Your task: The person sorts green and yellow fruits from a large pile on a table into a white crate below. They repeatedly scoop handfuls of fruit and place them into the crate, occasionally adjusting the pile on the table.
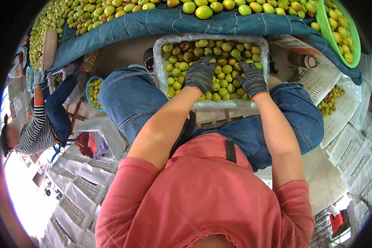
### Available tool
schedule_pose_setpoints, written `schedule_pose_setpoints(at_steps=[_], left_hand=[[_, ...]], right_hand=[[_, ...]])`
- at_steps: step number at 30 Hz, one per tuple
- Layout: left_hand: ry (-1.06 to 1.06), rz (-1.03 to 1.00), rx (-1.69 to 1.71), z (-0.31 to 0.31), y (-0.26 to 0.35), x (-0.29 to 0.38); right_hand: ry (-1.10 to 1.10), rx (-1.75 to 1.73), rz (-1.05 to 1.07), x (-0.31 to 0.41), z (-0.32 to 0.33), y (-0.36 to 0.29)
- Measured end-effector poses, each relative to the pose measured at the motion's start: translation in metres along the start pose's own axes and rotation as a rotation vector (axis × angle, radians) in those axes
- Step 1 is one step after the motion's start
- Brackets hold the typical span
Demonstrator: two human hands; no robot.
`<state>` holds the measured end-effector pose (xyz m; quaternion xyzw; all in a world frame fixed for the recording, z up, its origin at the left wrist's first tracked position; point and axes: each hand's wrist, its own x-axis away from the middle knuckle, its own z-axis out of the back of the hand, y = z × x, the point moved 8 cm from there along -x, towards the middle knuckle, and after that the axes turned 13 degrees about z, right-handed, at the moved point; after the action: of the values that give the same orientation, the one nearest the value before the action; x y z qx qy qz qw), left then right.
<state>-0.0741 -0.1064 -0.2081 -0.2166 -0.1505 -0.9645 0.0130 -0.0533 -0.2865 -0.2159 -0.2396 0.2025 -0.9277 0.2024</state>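
Between my knees stands a crate lined with clear plastic (211,104), filled with green jujubes (226,69), some of them with reddish-brown patches. My left hand (201,73), in a dark grey striped knit glove with an orange cuff, rests palm down on the fruit left of the crate's middle. A matching glove covers my right hand (253,79), which lies on the jujubes near the right side wall. Its thumb and forefinger are apart, with fruit showing between them. Both hands touch the top layer; the undersides of the fingers are hidden.
Beyond the crate, a blue padded edge (173,23) borders a heap of jujubes (111,11). A green basket (356,46) of fruit sits at upper right. White crates (321,80) stand on the right. At left, another person (38,124) sits near a blue basin (88,93).
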Motion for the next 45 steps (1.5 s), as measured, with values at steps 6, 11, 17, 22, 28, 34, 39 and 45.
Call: schedule_pose_setpoints(at_steps=[6, 11, 17, 22, 28, 34, 39, 45], left_hand=[[0.021, 0.118, -0.026, -0.002, -0.002, -0.009], [0.198, 0.001, -0.1, -0.001, 0.018, -0.01], [0.119, -0.084, -0.138, -0.012, 0.033, -0.027], [0.103, -0.13, -0.161, -0.005, 0.044, -0.043], [-0.151, -0.063, 0.005, -0.007, 0.04, -0.056], [-0.141, 0.0, -0.122, 0.001, 0.02, -0.045], [-0.126, 0.055, -0.103, 0.017, 0.02, -0.043], [-0.072, -0.067, 0.191, 0.023, 0.06, -0.011]], right_hand=[[-0.052, 0.23, 0.088, -0.006, -0.012, -0.021], [0.092, -0.037, -0.065, -0.006, -0.013, 0.01], [0.211, -0.167, -0.102, -0.006, -0.004, 0.038], [0.191, -0.184, -0.126, -0.008, 0.002, 0.028], [-0.12, -0.044, 0.233, 0.0, -0.022, -0.054], [-0.283, -0.024, 0.095, 0.012, -0.06, -0.075], [-0.225, -0.036, 0.051, 0.027, -0.038, -0.035], [-0.345, 0.106, -0.072, 0.031, -0.037, 0.008]])
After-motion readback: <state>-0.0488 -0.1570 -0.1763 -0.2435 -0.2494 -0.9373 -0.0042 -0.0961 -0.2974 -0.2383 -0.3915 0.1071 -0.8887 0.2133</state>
